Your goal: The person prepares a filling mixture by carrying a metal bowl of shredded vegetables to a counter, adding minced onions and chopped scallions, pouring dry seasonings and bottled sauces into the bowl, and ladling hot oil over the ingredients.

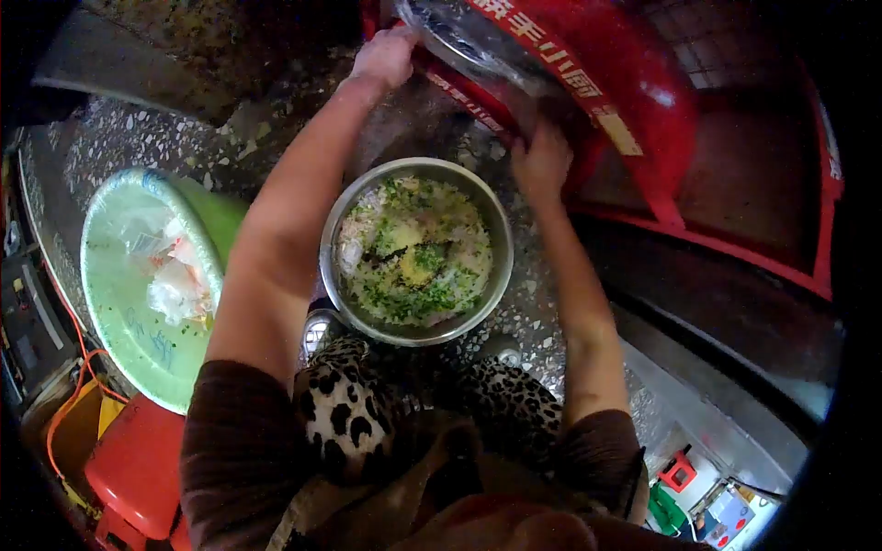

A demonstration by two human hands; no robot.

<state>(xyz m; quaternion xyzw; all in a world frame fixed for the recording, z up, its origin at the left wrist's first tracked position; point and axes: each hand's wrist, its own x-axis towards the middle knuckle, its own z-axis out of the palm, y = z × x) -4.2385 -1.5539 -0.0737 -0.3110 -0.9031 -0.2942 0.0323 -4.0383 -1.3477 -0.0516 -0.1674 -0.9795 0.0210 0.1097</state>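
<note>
A round steel bowl (503, 266) sits on the floor between my forearms. It holds a pale mixture (377, 275) topped with chopped green herbs and yellow powder (415, 266). Beyond it, my left hand (386, 57) is closed at the left end of a red, white-lettered box edge (467, 99), beside clear plastic (432, 18). My right hand (542, 163) is closed at the right end of that edge, its fingertips partly hidden. Behind the plastic shows a shiny metal rim (459, 44). Neither hand touches the bowl.
A green bucket (110, 321) with plastic scraps inside stands at left, near a red plastic stool (138, 468) and an orange cord (64, 404). A red lettered panel (588, 87) and frame (735, 241) rise at upper right. My shoes are just behind the bowl.
</note>
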